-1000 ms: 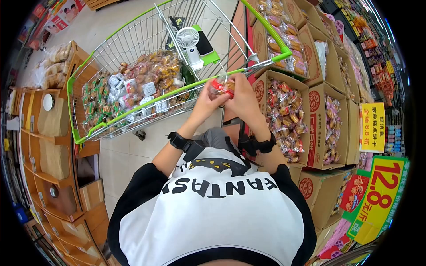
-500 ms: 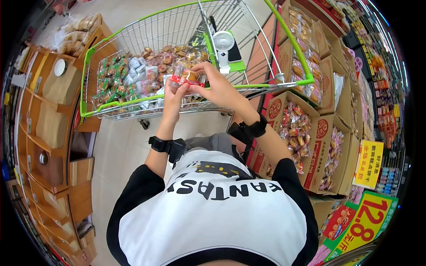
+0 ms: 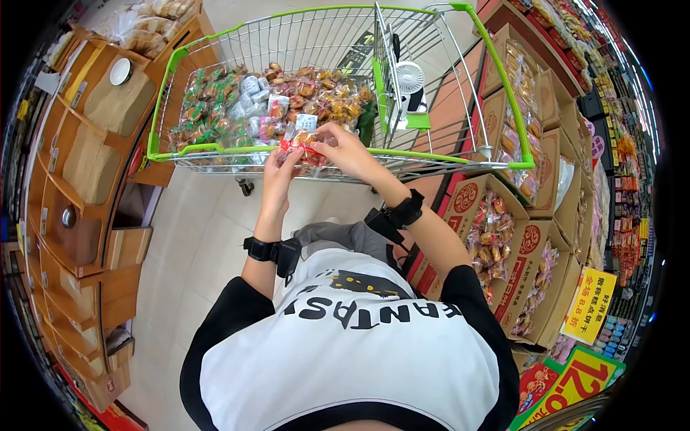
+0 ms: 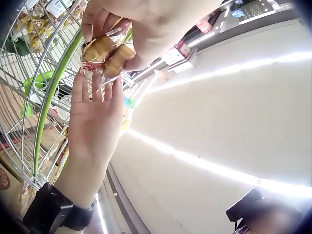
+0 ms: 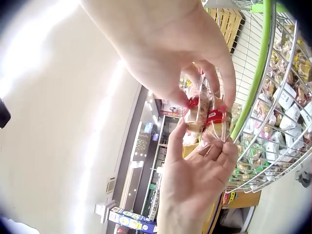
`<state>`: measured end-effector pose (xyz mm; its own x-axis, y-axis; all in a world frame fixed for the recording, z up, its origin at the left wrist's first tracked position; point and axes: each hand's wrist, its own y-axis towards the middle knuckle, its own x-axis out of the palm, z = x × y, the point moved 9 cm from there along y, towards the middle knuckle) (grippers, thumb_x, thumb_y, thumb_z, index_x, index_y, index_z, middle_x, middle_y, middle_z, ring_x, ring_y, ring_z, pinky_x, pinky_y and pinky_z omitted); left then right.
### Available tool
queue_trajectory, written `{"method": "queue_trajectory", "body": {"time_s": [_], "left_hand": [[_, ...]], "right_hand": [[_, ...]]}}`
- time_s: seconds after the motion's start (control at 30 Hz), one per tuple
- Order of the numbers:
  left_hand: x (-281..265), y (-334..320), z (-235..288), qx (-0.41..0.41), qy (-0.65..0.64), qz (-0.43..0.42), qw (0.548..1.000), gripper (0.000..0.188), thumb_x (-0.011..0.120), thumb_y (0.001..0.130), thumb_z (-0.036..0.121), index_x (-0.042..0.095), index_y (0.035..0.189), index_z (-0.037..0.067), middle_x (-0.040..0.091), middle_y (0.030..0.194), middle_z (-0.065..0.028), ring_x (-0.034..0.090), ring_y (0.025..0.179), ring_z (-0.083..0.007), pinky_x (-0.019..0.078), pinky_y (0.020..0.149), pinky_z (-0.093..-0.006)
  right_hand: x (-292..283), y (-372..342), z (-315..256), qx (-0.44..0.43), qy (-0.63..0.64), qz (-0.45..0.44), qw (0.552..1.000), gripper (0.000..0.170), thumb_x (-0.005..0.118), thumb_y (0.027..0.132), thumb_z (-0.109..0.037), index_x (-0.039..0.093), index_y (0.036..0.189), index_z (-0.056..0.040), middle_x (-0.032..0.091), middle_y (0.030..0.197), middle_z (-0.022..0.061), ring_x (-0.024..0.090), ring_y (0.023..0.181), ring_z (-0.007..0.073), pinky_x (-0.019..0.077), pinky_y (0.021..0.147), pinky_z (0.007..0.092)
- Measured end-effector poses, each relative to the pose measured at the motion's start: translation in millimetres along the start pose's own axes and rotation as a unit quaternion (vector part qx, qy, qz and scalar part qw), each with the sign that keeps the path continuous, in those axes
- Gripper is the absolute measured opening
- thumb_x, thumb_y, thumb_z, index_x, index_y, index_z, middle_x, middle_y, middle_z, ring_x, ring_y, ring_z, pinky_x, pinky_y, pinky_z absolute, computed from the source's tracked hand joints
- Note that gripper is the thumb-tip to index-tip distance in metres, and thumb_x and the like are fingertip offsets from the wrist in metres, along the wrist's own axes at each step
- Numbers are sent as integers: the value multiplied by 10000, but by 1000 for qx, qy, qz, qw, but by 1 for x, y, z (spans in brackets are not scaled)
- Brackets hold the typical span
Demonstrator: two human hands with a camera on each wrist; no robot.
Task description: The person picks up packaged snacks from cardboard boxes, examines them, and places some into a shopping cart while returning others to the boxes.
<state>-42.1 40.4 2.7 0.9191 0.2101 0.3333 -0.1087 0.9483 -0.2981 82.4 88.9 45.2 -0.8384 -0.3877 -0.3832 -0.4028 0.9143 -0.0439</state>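
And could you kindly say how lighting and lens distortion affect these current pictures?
In the head view, fisheye distortion bows the wooden shelves and leaves the corners black; in the left wrist view, ceiling lights burn out to white strips; in the right wrist view, glare washes out the upper left, while the packet catches small highlights on its clear wrapper.

Packets [image 3: 309,87] lie in the cart [image 3: 163,100], boxes [image 3: 521,276] right.

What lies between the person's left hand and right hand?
Snacks in clear wrapping with red markings, held by both the left hand and right hand; the head view and both wrist views show this.
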Motion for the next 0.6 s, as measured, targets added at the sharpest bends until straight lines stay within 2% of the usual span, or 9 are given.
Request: {"method": "queue_trajectory", "body": {"time_s": [0.13,0.2,0.23,0.3,0.33,0.4,0.47,0.57,0.6], "left_hand": [[-9,0,9,7,-15,34,999,356,606,764,174,407,1032,49,558,895,-72,544,788,-120,441,614,-240],[-15,5,22,13,0,51,999,416,616,757,177,371,1065,44,555,900,-84,544,797,-135,439,640,-251],[-19,12,24,13,1,52,999,416,616,757,177,371,1065,44,555,900,-84,544,797,-135,439,640,-251],[-28,30,43,86,-28,45,995,459,600,769,177,329,1109,32,549,921,-100,547,793,-148,441,707,-277],[-27,34,51,86,-27,45,995,459,600,769,177,329,1109,32,549,921,-100,547,793,-148,441,707,-277],[-34,38,79,144,-51,80,985,450,535,801,143,290,1158,18,498,1017,-169,513,963,-223,428,830,-346],[-50,51,78,147,-24,104,983,472,532,802,149,274,1174,13,462,1066,-167,496,960,-210,425,820,-332],[-66,55,71,144,10,126,981,463,497,805,133,270,1187,3,382,1148,-163,436,1019,-212,432,795,-326],[-68,52,69,145,22,134,980,413,481,804,125,312,1160,1,407,1117,-151,454,995,-209,436,783,-319]], "right_hand": [[11,8,3,3,25,-10,1000,303,566,792,-183,453,1012,-8,566,761,91,571,675,125,438,551,246],[8,14,-10,-17,42,12,999,377,605,749,-228,467,1006,10,560,868,146,561,788,200,441,684,310],[9,21,-12,-17,43,12,999,377,605,749,-228,467,1006,10,560,868,146,561,788,200,441,684,310],[7,33,-25,-74,110,33,991,444,607,753,-223,422,1096,-8,558,960,139,566,856,207,442,734,314],[9,34,-39,-80,163,9,983,550,602,761,-238,349,1206,-36,479,1134,157,499,1016,226,424,797,320],[8,37,-49,-107,158,15,981,591,599,764,-245,312,1240,-46,418,1197,165,434,1087,235,407,828,328],[6,34,-57,-116,104,0,988,649,588,773,-263,251,1291,-63,269,1314,183,262,1224,256,347,909,342],[6,27,-36,-106,67,3,992,633,575,782,-264,255,1289,-63,274,1312,185,270,1220,266,333,921,336],[2,21,-32,-104,49,25,993,563,558,791,-238,311,1260,-48,366,1252,189,390,1139,274,374,875,322]]}}
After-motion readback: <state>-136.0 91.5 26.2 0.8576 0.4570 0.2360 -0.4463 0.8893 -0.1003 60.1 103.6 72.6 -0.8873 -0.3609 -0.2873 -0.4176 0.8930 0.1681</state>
